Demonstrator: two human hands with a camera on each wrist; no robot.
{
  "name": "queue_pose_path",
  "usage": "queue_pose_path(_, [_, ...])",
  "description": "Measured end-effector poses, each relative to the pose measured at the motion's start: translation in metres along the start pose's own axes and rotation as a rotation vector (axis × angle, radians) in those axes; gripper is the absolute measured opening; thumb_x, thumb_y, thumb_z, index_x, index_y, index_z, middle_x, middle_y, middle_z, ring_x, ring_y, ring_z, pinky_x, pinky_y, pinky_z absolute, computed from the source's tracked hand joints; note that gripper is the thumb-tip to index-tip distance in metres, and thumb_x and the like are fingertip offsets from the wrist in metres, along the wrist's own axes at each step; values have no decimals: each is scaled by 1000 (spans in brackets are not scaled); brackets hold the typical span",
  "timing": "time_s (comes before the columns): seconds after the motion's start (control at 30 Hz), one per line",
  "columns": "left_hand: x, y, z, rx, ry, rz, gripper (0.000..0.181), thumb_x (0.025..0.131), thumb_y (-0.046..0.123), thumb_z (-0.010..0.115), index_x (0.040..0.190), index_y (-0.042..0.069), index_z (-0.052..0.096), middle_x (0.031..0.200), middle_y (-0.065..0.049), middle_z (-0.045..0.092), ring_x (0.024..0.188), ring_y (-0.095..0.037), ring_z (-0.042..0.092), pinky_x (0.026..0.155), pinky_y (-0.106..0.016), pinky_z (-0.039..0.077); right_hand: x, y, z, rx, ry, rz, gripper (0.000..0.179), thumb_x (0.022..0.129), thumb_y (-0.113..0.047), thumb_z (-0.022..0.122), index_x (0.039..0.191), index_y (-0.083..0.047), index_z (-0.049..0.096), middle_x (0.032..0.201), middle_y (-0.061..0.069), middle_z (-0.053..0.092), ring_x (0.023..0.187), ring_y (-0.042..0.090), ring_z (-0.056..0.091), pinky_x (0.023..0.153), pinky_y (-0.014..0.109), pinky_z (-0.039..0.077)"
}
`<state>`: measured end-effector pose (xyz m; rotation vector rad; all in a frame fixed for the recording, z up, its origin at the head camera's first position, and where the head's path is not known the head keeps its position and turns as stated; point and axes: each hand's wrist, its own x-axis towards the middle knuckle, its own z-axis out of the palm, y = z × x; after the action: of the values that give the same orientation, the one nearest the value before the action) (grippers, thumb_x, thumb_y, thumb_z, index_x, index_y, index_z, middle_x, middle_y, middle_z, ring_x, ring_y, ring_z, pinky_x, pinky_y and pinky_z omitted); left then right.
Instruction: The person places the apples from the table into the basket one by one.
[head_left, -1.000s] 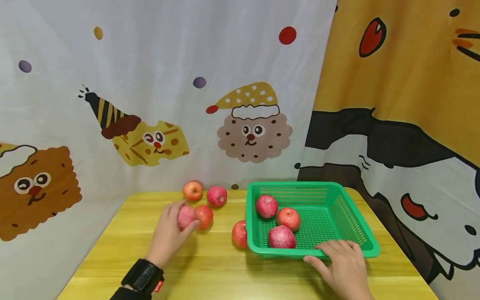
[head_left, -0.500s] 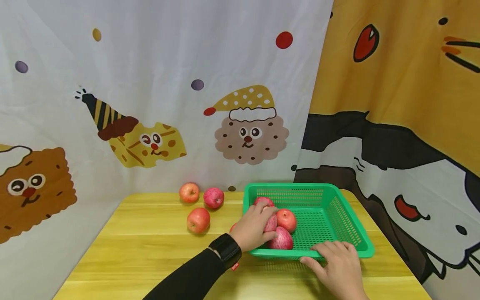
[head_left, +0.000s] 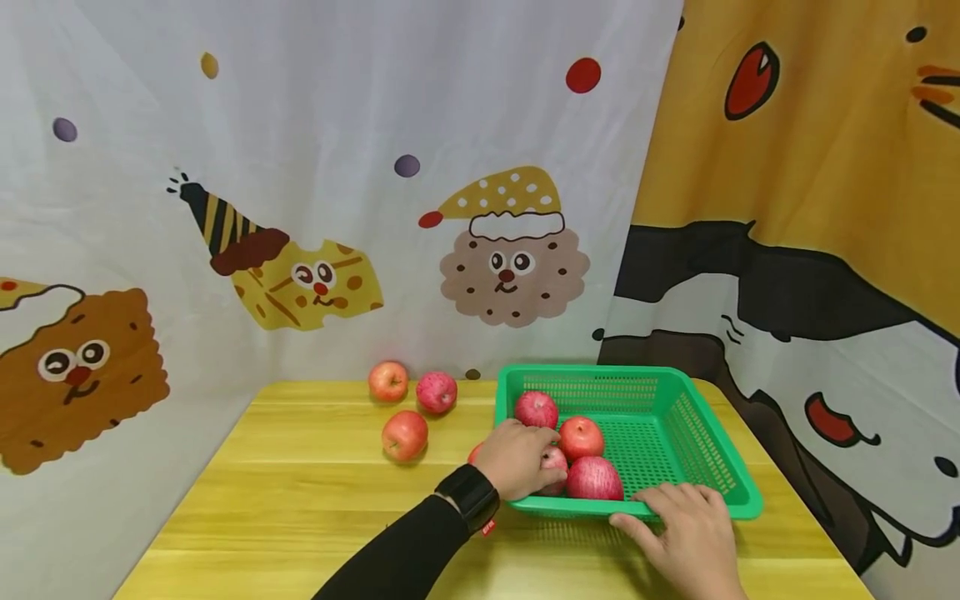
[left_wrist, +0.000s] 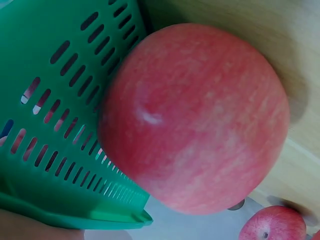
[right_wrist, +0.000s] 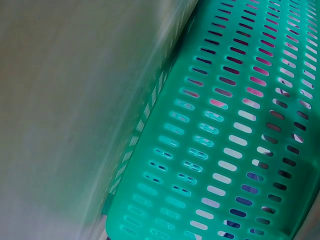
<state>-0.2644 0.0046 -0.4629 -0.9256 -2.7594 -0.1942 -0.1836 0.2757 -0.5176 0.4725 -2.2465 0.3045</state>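
A green plastic basket (head_left: 712,442) stands on the table in the head view, with several red apples in its left part. My left hand (head_left: 513,460) reaches over the left rim and holds an apple (head_left: 555,467) low in the near left corner, partly hidden by the fingers. Around it lie a striped apple (head_left: 595,479), an orange-red apple (head_left: 582,437) and a darker apple (head_left: 536,409). At the near rim my right hand (head_left: 692,533) grips the basket, fingers inside and thumb outside. Its slotted wall (right_wrist: 225,135) fills much of the right wrist view.
Outside the basket's left wall sits an apple (left_wrist: 195,120), mostly hidden by my left hand in the head view. Further left on the wooden table (head_left: 300,500) are a red apple (head_left: 405,436), a yellowish-red one (head_left: 388,382) and a dark pink one (head_left: 437,392). A printed curtain (head_left: 322,125) hangs behind.
My left hand has carried an apple from the group at the left into the basket and lowered it. The striped apple has shifted right. My right hand stays on the rim.
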Motion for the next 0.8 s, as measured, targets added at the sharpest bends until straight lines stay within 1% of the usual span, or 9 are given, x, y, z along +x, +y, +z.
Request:
queue_pose_path(0.07, [1, 1, 1, 6, -1, -3, 49, 94, 57, 78, 129, 23, 75, 112, 12, 81, 95, -11, 74, 102, -32, 54, -1, 1, 1, -2, 5, 1, 61, 88, -81, 64, 85, -21, 78, 78, -4, 74, 75, 22, 66, 80, 47, 44])
queue_pose_path(0.17, [1, 1, 3, -2, 10, -9, 47, 93, 55, 79, 127, 22, 76, 113, 10, 80, 100, -12, 74, 101, -33, 55, -2, 1, 1, -5, 8, 1, 61, 87, -81, 64, 84, -22, 77, 79, -4, 75, 75, 21, 67, 80, 47, 45])
queue_pose_path(0.3, [1, -1, 6, -95, 56, -44, 49, 95, 49, 77, 132, 17, 73, 126, 3, 77, 120, -18, 70, 111, -37, 52, -2, 2, 2, -9, 9, 1, 61, 87, -81, 65, 84, -22, 77, 79, -5, 75, 75, 21, 67, 79, 47, 45])
queue_pose_path(0.43, [-1, -5, 11, -198, 104, -119, 59, 99, 48, 73, 144, 11, 64, 146, -5, 66, 143, -27, 56, 127, -43, 40, -2, 2, 2, -5, 10, -2, 61, 88, -80, 64, 84, -21, 78, 79, -5, 75, 75, 21, 67, 80, 47, 45])
queue_pose_path(0.53, [-3, -8, 14, -267, 127, -185, 67, 100, 49, 72, 152, 9, 56, 158, -11, 56, 154, -35, 45, 132, -49, 31, -2, 1, 1, -6, 6, -1, 60, 87, -80, 65, 85, -21, 78, 79, -4, 75, 75, 21, 67, 80, 47, 45])
queue_pose_path(0.63, [-5, -10, 15, -360, 153, -255, 73, 101, 48, 70, 157, 6, 48, 165, -16, 46, 159, -41, 36, 133, -55, 27, -1, 1, 0, -11, -2, 1, 58, 86, -79, 68, 85, -22, 78, 80, -4, 75, 75, 22, 68, 79, 47, 46])
queue_pose_path(0.7, [-6, -13, 15, -405, 180, -293, 75, 102, 48, 67, 159, 4, 44, 167, -19, 43, 159, -43, 34, 132, -59, 26, -1, 0, 0, -15, -7, 6, 57, 84, -79, 69, 85, -22, 78, 80, -4, 75, 76, 22, 68, 79, 47, 46])
queue_pose_path(0.77, [-8, -19, 16, -415, 213, -328, 78, 104, 52, 63, 160, 2, 41, 167, -22, 41, 160, -45, 32, 132, -62, 23, -1, -1, 0, -15, -11, 10, 56, 84, -78, 71, 85, -22, 78, 80, -4, 75, 76, 22, 68, 80, 48, 46])
queue_pose_path(0.8, [-8, -24, 16, -396, 240, -341, 78, 104, 54, 61, 159, 1, 42, 165, -22, 43, 159, -46, 34, 132, -64, 23, -1, -1, 0, -15, -14, 11, 55, 83, -77, 72, 85, -22, 78, 80, -4, 75, 76, 22, 68, 80, 48, 46])
